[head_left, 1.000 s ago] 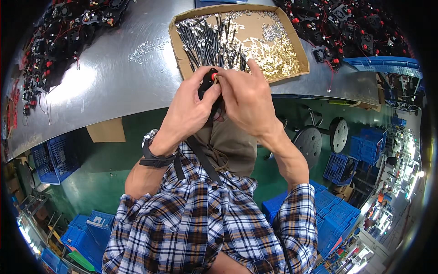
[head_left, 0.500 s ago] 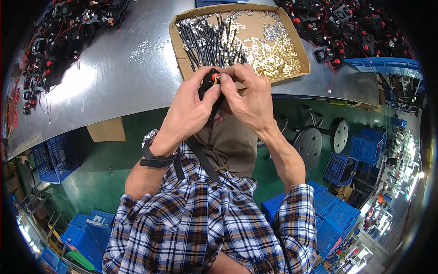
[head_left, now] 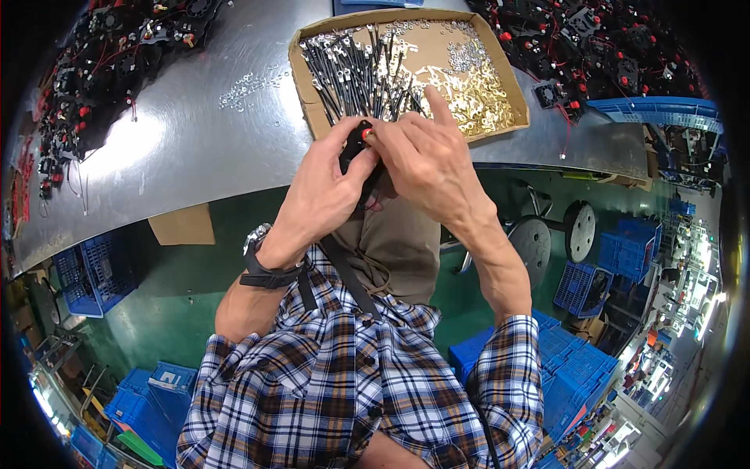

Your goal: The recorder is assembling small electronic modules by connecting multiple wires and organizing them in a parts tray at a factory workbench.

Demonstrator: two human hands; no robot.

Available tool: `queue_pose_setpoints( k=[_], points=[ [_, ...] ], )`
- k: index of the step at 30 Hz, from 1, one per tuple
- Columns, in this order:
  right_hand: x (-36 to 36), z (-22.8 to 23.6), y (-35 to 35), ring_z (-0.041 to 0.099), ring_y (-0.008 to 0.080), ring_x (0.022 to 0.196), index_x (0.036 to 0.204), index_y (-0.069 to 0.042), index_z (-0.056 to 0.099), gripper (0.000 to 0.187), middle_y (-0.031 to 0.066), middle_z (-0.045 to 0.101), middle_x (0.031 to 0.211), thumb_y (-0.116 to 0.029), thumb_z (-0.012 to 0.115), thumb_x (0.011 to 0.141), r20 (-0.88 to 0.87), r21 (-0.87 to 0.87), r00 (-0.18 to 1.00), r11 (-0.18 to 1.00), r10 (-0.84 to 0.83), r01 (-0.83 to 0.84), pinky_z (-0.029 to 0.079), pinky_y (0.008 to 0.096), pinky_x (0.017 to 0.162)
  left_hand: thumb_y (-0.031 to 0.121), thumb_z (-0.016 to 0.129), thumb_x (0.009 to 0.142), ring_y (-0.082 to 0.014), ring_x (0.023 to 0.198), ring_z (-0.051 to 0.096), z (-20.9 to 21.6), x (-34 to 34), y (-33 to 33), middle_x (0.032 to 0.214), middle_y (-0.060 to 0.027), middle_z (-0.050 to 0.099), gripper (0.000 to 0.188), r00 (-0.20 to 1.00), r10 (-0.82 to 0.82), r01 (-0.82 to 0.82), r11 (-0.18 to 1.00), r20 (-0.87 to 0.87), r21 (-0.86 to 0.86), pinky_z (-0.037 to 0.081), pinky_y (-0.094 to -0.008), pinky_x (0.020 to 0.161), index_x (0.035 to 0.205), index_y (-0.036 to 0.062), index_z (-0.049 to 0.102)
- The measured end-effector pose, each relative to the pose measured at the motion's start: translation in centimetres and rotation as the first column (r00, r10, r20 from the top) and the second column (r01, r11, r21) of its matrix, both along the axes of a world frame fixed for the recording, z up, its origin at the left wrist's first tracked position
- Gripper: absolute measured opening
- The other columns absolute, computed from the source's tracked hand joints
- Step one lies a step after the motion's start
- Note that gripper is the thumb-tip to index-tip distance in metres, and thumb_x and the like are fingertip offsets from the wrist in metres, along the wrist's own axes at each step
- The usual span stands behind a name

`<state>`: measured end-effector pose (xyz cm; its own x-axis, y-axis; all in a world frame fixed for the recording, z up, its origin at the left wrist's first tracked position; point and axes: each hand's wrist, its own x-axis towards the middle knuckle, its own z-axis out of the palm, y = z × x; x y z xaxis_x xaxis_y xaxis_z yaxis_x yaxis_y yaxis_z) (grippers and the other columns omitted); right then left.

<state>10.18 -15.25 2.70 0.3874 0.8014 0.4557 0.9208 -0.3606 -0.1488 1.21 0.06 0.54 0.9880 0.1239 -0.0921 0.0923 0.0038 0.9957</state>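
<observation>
In my left hand point(head_left: 324, 184) is a black plastic part point(head_left: 351, 147), its fingers closed around it just off the table's near edge. A red round piece point(head_left: 366, 134) sits on that part, facing my right hand point(head_left: 430, 160). The thumb side of my right hand is pressed against the red piece, with one finger raised and pointing away. Whatever these fingertips pinch is hidden behind the hand. Beyond both hands lies a shallow cardboard tray point(head_left: 301, 92) with short black cables point(head_left: 344, 74) with ring ends, brass-coloured lugs point(head_left: 492, 102) and silvery washers point(head_left: 466, 56).
Loose washers point(head_left: 248, 90) lie on the metal table point(head_left: 195, 148), left of the tray. Black assemblies with red parts and wires are heaped at far left point(head_left: 82, 109) and far right point(head_left: 582, 35). A stool point(head_left: 531, 250) and blue crates point(head_left: 574, 363) stand on the floor.
My right hand has turned over the red piece and raised one finger, covering the small brass-coloured bit seen there before. The left hand keeps its hold nearly unmoved.
</observation>
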Motion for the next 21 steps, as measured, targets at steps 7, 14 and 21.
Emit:
queue_pose_setpoints(
  k=[7, 14, 21],
  points=[
    [0.5, -0.6, 0.5, 0.062, 0.0215, 0.065, 0.091, -0.005, 0.068, 0.014, 0.0045, 0.060, 0.069, -0.011, 0.078, 0.084, 0.006, 0.095, 1.000, 0.995, -0.024, 0.024, 0.047, 0.0459, 0.098, 0.008, 0.056, 0.100, -0.0143, 0.075, 0.068, 1.0, 0.1, 0.1, 0.097, -0.0112, 0.068, 0.031, 1.000, -0.029, 0.029, 0.999, 0.005, -0.027, 0.059, -0.0301, 0.058, 0.129, -0.0023, 0.054],
    [0.8, -0.9, -0.1, 0.064, 0.0217, 0.063, 0.083, -0.007, 0.068, 0.019, 0.0023, 0.060, 0.068, -0.019, 0.083, 0.080, 0.004, 0.086, 1.000, 0.996, 0.031, -0.031, 0.048, 0.0472, 0.100, 0.005, 0.055, 0.099, -0.0153, 0.072, 0.069, 1.3, -0.1, -0.1, 0.098, -0.0111, 0.068, 0.030, 0.999, -0.040, 0.039, 0.997, -0.020, -0.073, 0.060, -0.0298, 0.059, 0.128, -0.0029, 0.053],
    [2.4, -0.1, -1.5, 0.068, 0.0316, 0.073, 0.103, -0.005, 0.074, 0.016, 0.0127, 0.071, 0.080, -0.015, 0.073, 0.091, -0.148, -0.022, 0.958, 0.969, -0.246, 0.246, 0.049, 0.0483, 0.100, 0.009, 0.052, 0.104, -0.0179, 0.077, 0.072, 1.2, -0.1, 0.1, 0.100, -0.0141, 0.069, 0.031, 0.986, -0.073, 0.018, 0.940, -0.148, -0.341, 0.060, -0.0300, 0.062, 0.133, -0.0008, 0.049]
  ],
)
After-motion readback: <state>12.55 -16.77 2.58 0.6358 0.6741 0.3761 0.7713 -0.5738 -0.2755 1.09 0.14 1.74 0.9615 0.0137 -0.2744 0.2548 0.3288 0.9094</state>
